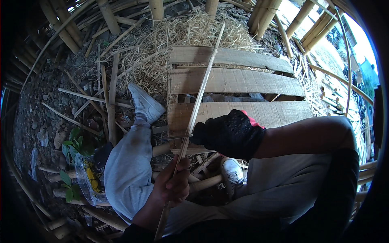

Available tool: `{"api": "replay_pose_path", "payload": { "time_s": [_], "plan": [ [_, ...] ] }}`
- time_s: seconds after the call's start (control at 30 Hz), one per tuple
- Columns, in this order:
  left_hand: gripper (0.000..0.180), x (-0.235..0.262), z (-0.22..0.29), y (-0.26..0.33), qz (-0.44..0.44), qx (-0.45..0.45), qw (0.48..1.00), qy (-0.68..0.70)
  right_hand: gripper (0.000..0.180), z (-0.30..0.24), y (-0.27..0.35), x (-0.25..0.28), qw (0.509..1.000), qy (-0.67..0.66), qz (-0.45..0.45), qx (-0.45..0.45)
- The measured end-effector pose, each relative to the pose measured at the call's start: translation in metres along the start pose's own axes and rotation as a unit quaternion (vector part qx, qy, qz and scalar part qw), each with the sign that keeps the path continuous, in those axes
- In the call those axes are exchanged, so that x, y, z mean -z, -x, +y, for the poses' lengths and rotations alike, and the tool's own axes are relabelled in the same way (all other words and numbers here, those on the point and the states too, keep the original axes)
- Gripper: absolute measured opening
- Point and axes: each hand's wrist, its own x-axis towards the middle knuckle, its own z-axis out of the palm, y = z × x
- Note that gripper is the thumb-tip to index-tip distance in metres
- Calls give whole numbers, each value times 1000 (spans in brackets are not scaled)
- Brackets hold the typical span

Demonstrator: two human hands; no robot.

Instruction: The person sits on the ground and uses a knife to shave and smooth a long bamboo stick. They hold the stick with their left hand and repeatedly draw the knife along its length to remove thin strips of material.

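Note:
A long, pale bamboo strip (205,81) runs slantwise from my lap up past the far edge of a low slatted wooden table (239,81). My bare left hand (172,184) is closed round its lower part, over my lap. My right hand (229,133), in a black and red glove, is closed on a knife. The thin knife blade (172,138) reaches left from the fist and lies across the strip, just above my left hand and by the table's near left corner. The knife's handle is hidden in the glove.
Curly bamboo shavings (194,30) heap behind the table. Loose bamboo sticks (112,97) lie on the dirt at left, near a leafy plant (72,143) and a clear plastic bag (91,182) with something yellow. Upright bamboo poles (265,16) line the far side.

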Motion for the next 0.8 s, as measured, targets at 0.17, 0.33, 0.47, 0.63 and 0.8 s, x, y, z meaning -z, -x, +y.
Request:
{"api": "replay_pose_path", "payload": {
  "time_s": [0.17, 0.33, 0.47, 0.63, 0.8],
  "plan": [
    [41, 2, 1, 3, 19, -14, 999, -26, 18, 14, -5, -10, 992, 59, 68, 87],
    [41, -2, 1, -2, 9, -8, 1000, -20, 16, 52, -18, -11, 998, 24, 50, -25],
    [41, 0, 2, -2, 5, -2, 999, -34, 20, 99, -30, 35, 978, 11, 21, -207],
    [41, 2, 1, -1, -21, 16, 1000, -5, 22, 60, -13, -14, 967, 141, 179, 112],
    [41, -1, 1, -3, -17, 22, 999, 31, 30, 99, -31, 16, 984, 154, 51, -75]
  ]
}}
